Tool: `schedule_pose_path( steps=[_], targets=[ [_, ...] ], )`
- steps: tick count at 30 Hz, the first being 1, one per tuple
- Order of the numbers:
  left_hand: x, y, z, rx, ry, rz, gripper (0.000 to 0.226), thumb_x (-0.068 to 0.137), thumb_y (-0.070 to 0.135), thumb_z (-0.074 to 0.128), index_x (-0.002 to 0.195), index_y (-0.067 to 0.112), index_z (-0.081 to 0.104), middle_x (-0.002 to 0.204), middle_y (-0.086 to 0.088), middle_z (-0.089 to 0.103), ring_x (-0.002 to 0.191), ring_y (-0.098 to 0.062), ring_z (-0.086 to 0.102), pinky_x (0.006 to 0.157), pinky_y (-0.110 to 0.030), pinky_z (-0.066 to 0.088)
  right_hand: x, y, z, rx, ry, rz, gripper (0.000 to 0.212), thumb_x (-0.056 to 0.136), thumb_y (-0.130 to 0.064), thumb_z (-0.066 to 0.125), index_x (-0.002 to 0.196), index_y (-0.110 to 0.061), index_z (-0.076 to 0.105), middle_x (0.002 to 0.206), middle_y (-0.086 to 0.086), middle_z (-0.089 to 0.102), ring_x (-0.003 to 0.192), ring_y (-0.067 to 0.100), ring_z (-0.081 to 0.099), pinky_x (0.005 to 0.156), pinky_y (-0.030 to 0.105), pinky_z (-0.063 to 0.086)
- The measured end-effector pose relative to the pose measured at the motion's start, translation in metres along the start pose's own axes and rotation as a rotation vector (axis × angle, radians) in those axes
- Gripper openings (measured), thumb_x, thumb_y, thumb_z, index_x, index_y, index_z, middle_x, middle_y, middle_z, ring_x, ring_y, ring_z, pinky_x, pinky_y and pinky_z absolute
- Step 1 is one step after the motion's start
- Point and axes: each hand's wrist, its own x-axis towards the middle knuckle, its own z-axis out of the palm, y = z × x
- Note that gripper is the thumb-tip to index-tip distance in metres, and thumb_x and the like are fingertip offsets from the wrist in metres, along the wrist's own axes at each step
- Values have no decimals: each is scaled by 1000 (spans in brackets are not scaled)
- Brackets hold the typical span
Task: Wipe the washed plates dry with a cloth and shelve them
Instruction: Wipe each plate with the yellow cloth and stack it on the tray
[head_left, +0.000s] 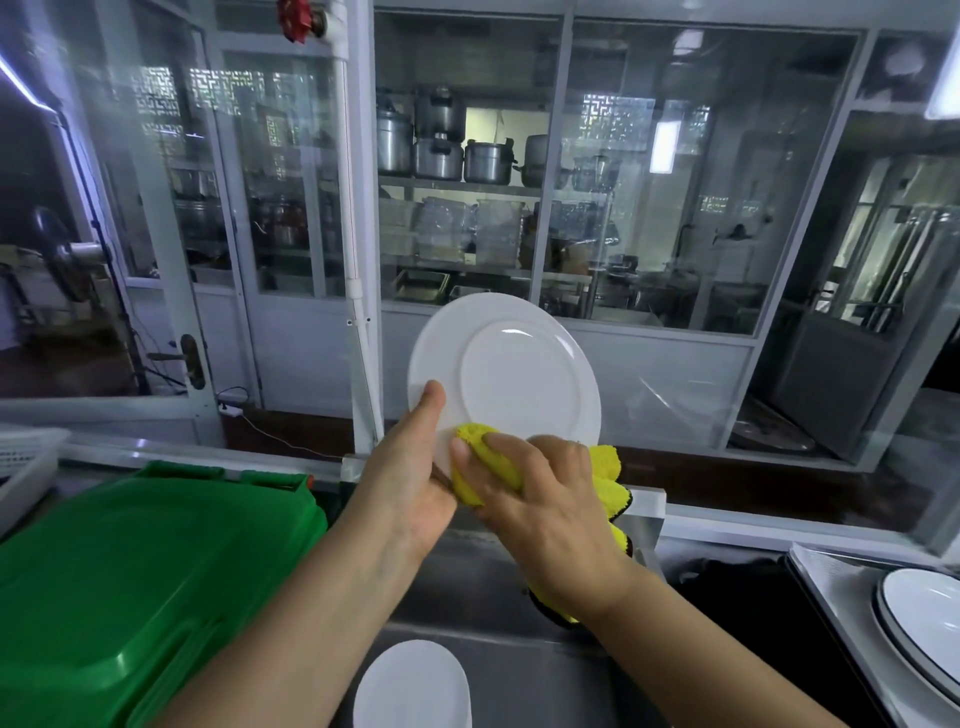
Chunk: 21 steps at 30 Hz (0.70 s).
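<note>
While the left hand (410, 467) grips the plate (511, 364), the right hand (540, 488) apparently presses the cloth (488, 462) against it.

At 9 o'clock the green bin lid (130, 582) crowds the left forearm and closes off that side. At 12 o'clock the glass partition (649, 218) and white pipe (358, 291) stand behind the raised plate (514, 369). Open steel counter (467, 587) lies under the hands. At 6 o'clock a white plate (413, 686) sits low; at 4 o'clock stacked rimmed plates (919, 613) fill the tray.
</note>
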Motion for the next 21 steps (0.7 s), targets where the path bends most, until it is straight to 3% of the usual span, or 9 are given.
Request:
schedule_pose_path(
  steps=[3,6,12,17,21],
  targets=[
    [0,3,-4,1,1,18,47,94,41,47,127,10,55,112,-11,70,101,-26,68,70,-36,58,-21,13,-2,6,-10,-19,43,96,-19,53,138,-24,44,129,3,41,100,28,43,84,41,43],
    [-2,7,-7,5,17,78,43,93,40,49,126,12,55,109,-7,72,96,-20,70,64,-32,58,-34,28,-7,38,-18,56,45,92,-16,53,136,-25,45,128,2,42,102,28,40,92,36,39],
    [-8,10,-9,152,21,208,40,93,40,49,127,18,55,113,-1,70,104,-17,65,80,-32,52,-23,49,-23,166,-46,294,44,91,-23,45,134,-29,45,119,0,42,100,24,35,85,33,36],
    [-16,1,-4,277,41,283,16,94,34,53,99,24,64,89,4,73,83,-15,66,66,-26,54,13,61,-29,147,-94,374,44,95,-30,41,137,-22,50,121,4,41,102,24,33,89,40,39],
    [-18,-5,0,300,53,315,14,93,31,56,88,25,68,88,3,75,87,-21,69,79,-38,55,41,38,-25,126,-97,307,48,96,-32,40,140,-15,47,126,7,40,104,28,36,93,36,33]
  ],
)
